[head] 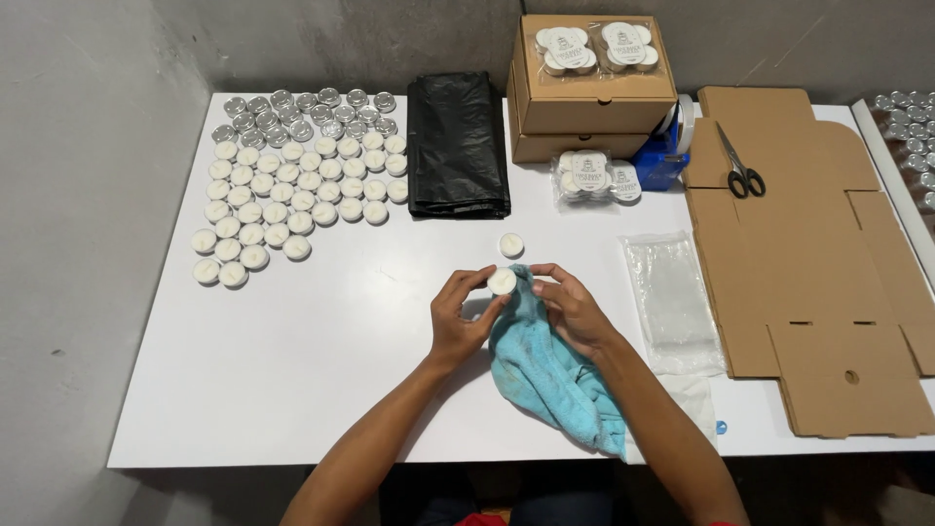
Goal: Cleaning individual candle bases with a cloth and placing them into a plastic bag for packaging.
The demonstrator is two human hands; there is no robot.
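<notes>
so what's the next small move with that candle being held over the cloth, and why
Probably rub the light blue cloth around the small white tealight candle. The left hand pinches the candle against the cloth, the right hand grips the cloth beside it, and one lone tealight sits just beyond.

The blue cloth [550, 370] is covering part of the right hand [575, 312], hiding its palm. A tray of metal cups [911, 136] by the table's right edge is running out of frame. Labels on the candle packs [594, 177] are staying unreadably small.
</notes>
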